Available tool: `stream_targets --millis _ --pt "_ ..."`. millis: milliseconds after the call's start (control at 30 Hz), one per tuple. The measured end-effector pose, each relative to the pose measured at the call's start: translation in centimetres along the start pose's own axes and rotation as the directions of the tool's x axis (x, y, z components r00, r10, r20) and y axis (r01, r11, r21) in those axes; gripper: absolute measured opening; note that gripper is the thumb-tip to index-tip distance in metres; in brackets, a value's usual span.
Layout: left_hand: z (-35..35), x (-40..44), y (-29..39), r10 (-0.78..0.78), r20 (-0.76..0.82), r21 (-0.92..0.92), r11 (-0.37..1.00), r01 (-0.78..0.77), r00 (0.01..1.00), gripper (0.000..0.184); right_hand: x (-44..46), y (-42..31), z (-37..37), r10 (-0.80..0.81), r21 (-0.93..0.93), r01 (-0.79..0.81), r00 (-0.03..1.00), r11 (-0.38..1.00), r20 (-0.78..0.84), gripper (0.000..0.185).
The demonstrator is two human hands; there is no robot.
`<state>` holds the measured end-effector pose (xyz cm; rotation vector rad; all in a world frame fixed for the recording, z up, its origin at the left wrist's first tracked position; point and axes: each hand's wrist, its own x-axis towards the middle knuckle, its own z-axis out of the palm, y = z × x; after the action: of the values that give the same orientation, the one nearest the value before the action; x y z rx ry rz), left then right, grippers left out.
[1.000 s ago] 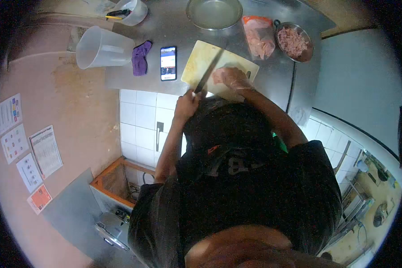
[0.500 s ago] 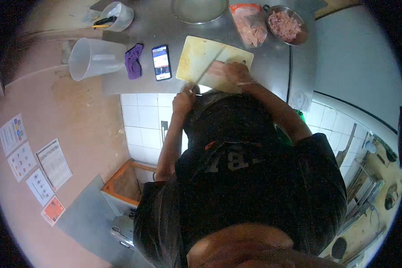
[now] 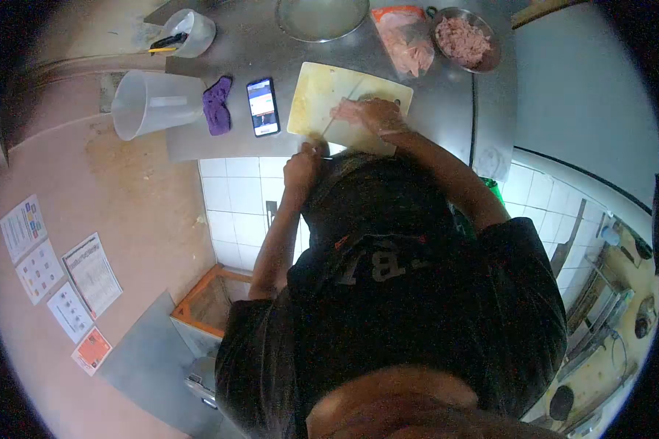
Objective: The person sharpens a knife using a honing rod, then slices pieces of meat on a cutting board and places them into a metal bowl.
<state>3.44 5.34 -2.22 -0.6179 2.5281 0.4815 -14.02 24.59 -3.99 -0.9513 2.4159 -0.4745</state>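
A knife (image 3: 331, 126) extends from my left hand (image 3: 301, 167), which is closed around its handle at the near edge of the board. Its thin blade slants up and away over the white cutting board (image 3: 313, 86) and is partly blurred. My right hand (image 3: 380, 116) presses down on a piece of pale pink raw meat (image 3: 345, 111), fingers closed over it. The meat's left end shows beside the blade; the rest is hidden under the hand. Whether the blade touches the meat, I cannot tell.
Beyond the board are a large round bowl (image 3: 322, 18), a plastic bag of raw meat (image 3: 405, 44) and a metal bowl of cut meat (image 3: 463, 42). To the left lie a phone (image 3: 263, 107), a purple cloth (image 3: 217, 107), a plastic jug (image 3: 150, 106) and a white tub (image 3: 196, 33).
The knife blade has shifted slightly beside the meat, and my right hand has moved a little left. The meat's visible end looks shorter and more bunched. The whole view has tilted slightly.
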Motion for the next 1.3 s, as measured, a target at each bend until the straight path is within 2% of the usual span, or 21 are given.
stream_targets --millis 100,167,233,267,300,367,400,433,500,533,600,667,733,800,900,933,1000,1100,1200,1233,1300 --pt "2.8 1.4 -0.3 0.076 0.006 0.012 0.997 -0.076 0.997 0.039 0.8 0.5 1.3 -0.003 -0.118 0.002 1.000 0.993 -0.005 0.031" --pt "3.5 3.0 1.3 0.151 -0.021 0.044 0.988 -0.150 0.988 0.039 0.6 0.0 1.1 -0.082 -0.053 0.091 0.984 0.994 0.159 0.031" --pt "1.4 4.2 4.7 0.263 -0.251 -0.109 0.949 -0.297 0.931 0.041 1.4 1.0 9.2 -0.095 -0.124 0.120 0.978 0.985 0.186 0.031" --pt "1.5 5.6 4.8 0.273 -0.253 -0.103 0.946 -0.307 0.928 0.041 1.2 0.9 9.5 -0.097 -0.163 0.129 0.976 0.978 0.193 0.031" --pt "2.0 6.7 4.7 0.269 -0.219 -0.078 0.953 -0.292 0.938 0.042 1.1 0.8 9.8 -0.098 -0.200 0.139 0.975 0.970 0.199 0.031" --pt "1.3 6.9 5.3 0.269 -0.205 -0.052 0.957 -0.284 0.941 0.044 -0.3 -0.6 3.5 -0.127 0.076 0.111 0.961 0.991 0.245 0.031" --pt "-0.1 5.3 5.5 0.229 -0.145 -0.096 0.965 -0.244 0.963 0.045 -0.1 0.5 3.6 -0.125 0.070 0.112 0.964 0.991 0.234 0.031" --pt "-0.7 4.2 5.5 0.186 -0.075 -0.141 0.971 -0.195 0.980 0.045 -0.6 2.1 3.5 -0.162 0.027 0.162 0.987 0.986 0.012 0.042" --pt "2.0 4.4 2.2 0.161 -0.056 -0.081 0.983 -0.165 0.985 0.045 -1.9 5.1 2.7 -0.106 0.137 0.125 0.985 0.983 -0.134 0.047" --pt "2.1 3.7 1.6 0.146 -0.047 -0.051 0.988 -0.148 0.988 0.045 -2.7 5.8 -0.1 -0.023 0.285 0.036 0.999 0.958 -0.048 0.042" --pt "0.3 1.3 1.7 0.064 0.012 -0.048 0.997 -0.063 0.998 0.043 -3.1 8.4 -1.4 0.230 0.144 -0.232 0.973 0.962 0.030 0.046" --pt "-0.4 1.5 1.4 0.009 0.053 -0.070 0.998 -0.005 0.999 0.040 -3.3 9.9 -1.2 0.122 0.090 -0.127 0.991 0.988 0.055 0.047" --pt "0.6 3.2 -0.4 0.075 -0.005 0.111 0.991 -0.074 0.997 0.040 -3.4 9.4 -1.8 0.026 0.041 -0.030 0.996 0.999 0.086 0.047" --pt "-0.6 3.0 -0.2 0.051 -0.060 0.038 0.998 -0.049 0.997 0.040 -3.2 6.6 -2.5 -0.067 0.436 -0.041 0.971 0.899 0.229 0.048" --pt "-1.9 1.8 0.6 0.026 -0.178 -0.001 1.000 -0.026 0.984 0.039 -1.2 3.6 0.8 -0.071 0.661 -0.064 0.982 0.748 0.176 0.052" --pt "-1.8 1.4 0.5 0.061 -0.175 -0.042 0.997 -0.069 0.983 0.039 0.5 3.7 4.3 -0.103 0.793 -0.084 0.978 0.603 0.181 0.053" --pt "-1.0 1.4 0.4 0.096 -0.183 -0.082 0.990 -0.112 0.978 0.040 2.0 1.9 4.7 -0.140 0.893 -0.097 0.975 0.439 0.175 0.056" --pt "1.7 1.6 -0.4 0.239 -0.260 -0.116 0.954 -0.276 0.936 0.040 2.1 -0.6 2.8 0.034 0.808 -0.380 0.911 0.450 0.410 0.052" --pt "2.5 2.4 -0.7 0.055 -0.172 -0.108 0.991 -0.074 0.984 0.041 3.5 1.6 7.2 0.121 0.776 -0.318 0.945 0.544 0.302 0.051" --pt "2.8 2.7 -1.3 0.095 -0.168 -0.040 0.994 -0.103 0.981 0.042 3.2 1.6 7.1 -0.038 0.727 -0.071 0.991 0.683 0.132 0.049" --pt "3.2 2.7 -1.9 0.131 -0.156 0.033 0.991 -0.127 0.979 0.043 2.2 1.0 6.7 -0.221 0.625 0.182 0.975 0.759 -0.016 0.047"
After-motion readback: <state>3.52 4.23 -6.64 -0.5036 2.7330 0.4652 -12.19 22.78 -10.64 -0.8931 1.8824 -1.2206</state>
